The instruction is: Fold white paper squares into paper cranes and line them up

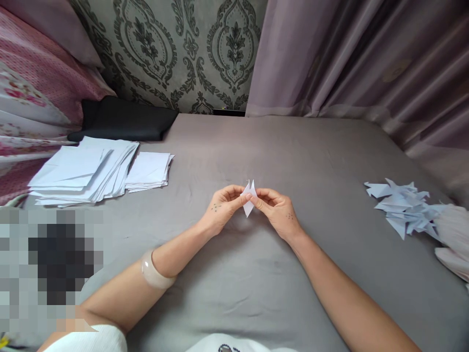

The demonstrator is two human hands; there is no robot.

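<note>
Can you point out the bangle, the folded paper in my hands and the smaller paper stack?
Bangle (150, 273): head view, on its outer band.
Folded paper (248, 209): head view, on its lower part, below the thumbs (245, 198).
Smaller paper stack (149, 167): head view, on its top sheet.

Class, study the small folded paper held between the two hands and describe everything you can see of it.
The folded paper is white, thin and creased into a narrow, kite-like shape. Two slim points rise side by side at its top, with a gap between them; a single point faces down. It is held upright by the left hand and right hand, thumbs covering its middle, above the grey sheet.
</note>
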